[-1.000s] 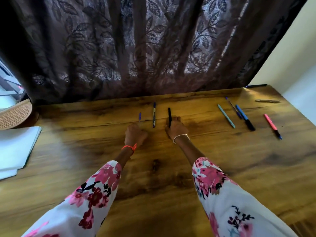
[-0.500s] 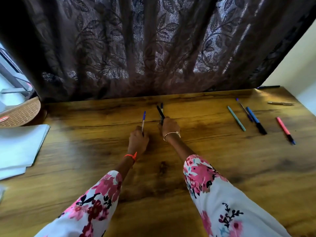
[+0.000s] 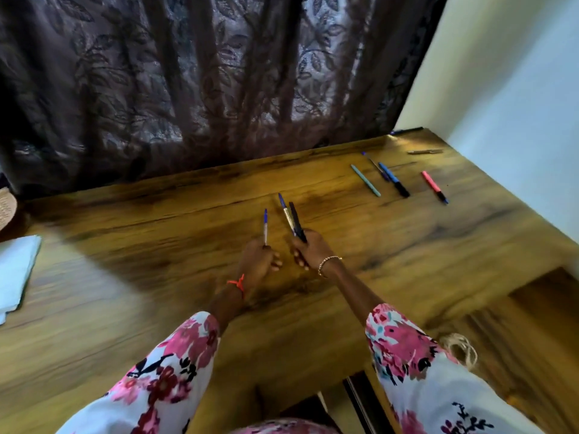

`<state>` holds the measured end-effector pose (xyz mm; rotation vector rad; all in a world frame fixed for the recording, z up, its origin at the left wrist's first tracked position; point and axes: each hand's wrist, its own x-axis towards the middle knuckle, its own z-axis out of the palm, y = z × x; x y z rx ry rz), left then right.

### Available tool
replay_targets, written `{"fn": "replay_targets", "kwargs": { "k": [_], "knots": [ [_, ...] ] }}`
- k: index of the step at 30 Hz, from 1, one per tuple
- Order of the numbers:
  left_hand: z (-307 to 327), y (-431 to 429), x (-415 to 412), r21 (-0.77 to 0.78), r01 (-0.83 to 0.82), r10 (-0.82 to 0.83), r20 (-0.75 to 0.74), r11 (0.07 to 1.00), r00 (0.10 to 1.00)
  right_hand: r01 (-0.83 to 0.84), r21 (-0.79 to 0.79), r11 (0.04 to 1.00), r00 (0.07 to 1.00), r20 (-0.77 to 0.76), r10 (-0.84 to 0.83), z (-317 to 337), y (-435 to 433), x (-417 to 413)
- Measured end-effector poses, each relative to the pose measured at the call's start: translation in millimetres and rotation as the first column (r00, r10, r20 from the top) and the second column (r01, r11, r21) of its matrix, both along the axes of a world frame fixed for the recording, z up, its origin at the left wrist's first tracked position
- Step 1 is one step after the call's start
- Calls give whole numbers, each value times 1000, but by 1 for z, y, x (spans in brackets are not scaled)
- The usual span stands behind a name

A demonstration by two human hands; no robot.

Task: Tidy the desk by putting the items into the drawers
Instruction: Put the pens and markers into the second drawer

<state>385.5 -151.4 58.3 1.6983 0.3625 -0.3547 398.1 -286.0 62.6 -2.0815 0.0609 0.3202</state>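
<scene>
three pens now lifted off desk: your left hand grips blue-capped pen, your right hand pinches black pen and second blue pen, above desk middle. first batch ready for drawer. teal pen, blue marker, pink highlighter remain near far right corner; papers at left edge.

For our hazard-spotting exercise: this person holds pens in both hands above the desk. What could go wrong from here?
1. The right hand grips two pens, a blue-capped pen and a black pen, splayed apart; one might slip out.
2. The left hand holds a clear pen, so with both hands full, opening a drawer could be awkward.
3. The pink pen lies near the right edge of the desk and may roll off if bumped.
</scene>
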Motion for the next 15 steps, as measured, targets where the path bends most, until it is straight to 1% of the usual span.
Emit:
{"fn": "replay_targets", "kwargs": {
  "k": [2, 3, 5, 6, 8, 10, 13, 15],
  "knots": [
    [5, -25, -14, -114, 95, -95, -1, 989, 995, 81, 78, 994, 997, -13, -80, -4, -20, -21],
    [6, -37, -21, -132, 158, -158, 12, 979, 987, 135, 105, 985, 991, -14, -134, -5, -30, -33],
    [6, -58, -33, -139, 223, -217, 62, 965, 974, 262, 162, 951, 964, -7, -264, -2, -51, -55],
    [5, -68, -40, -98, 245, -234, 113, 965, 966, 340, 187, 921, 939, -9, -345, 0, -62, -67],
    [2, -90, -53, 22, 299, -296, 221, 954, 929, 478, 210, 853, 871, 13, -491, 12, -85, -96],
    [0, -111, -73, 92, 339, -350, 290, 936, 890, 568, 202, 798, 809, 42, -586, 18, -107, -125],
    [-1, -145, -113, 94, 420, -426, 336, 903, 840, 708, 246, 662, 684, -5, -730, 16, -143, -182],
    [-4, -168, -136, 90, 470, -473, 306, 878, 826, 780, 276, 562, 586, -7, -810, 13, -166, -221]
  ]
}}
